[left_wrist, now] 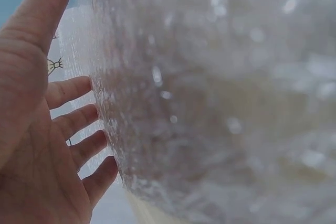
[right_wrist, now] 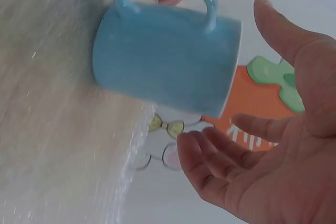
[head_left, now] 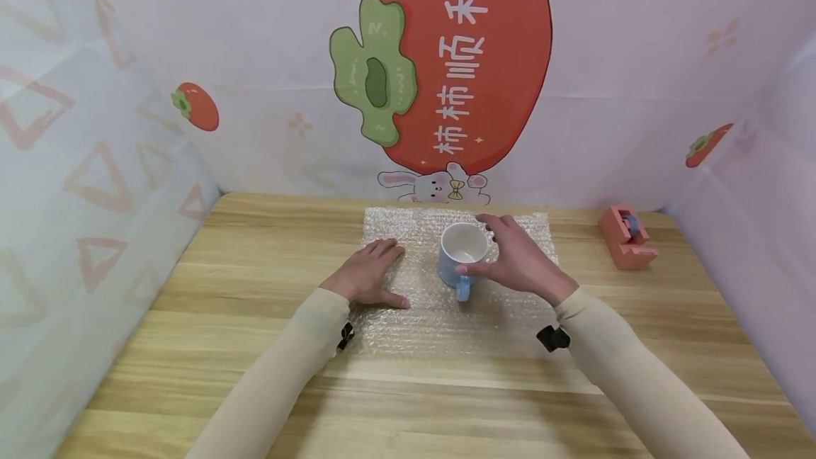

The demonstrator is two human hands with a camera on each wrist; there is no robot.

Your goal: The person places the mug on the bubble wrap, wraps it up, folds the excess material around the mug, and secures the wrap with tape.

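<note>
Mug upright on bubble wrap, two hands beside it

Right hand (head_left: 519, 257): right of centre in the head view, reaching in from the lower right; thumb toward the mug's near side, fingers toward its far side. Grip: wide, with a gap between hand and mug in the right wrist view.

Left hand (head_left: 366, 275): left of centre, palm down, fingers spread, fingertips on the wrap's left part. Grip: wide, resting on the sheet.

Mug (head_left: 450, 271): centre of the frame, standing on the bubble wrap (head_left: 421, 331); handle (head_left: 463, 290) toward the bottom of the frame.

Edges and room: the wrap's far edge lies near the back of the table (head_left: 446, 416). Bare wood runs left to the side wall, and below the sheet between the forearms. Tape dispenser (head_left: 621, 239) at the right, well apart from the mug, near the right wall.

Materials: mug, glossy pale blue outside, white inside, rounded, with a looped handle. Wrap, clear, bubbled, shiny. Table, light striped wood grain. Dispenser, pinkish red, blocky. Sleeves (head_left: 280, 367), cream cloth. Backdrop (head_left: 268, 147), pale sheet printed with red fruit.
</note>
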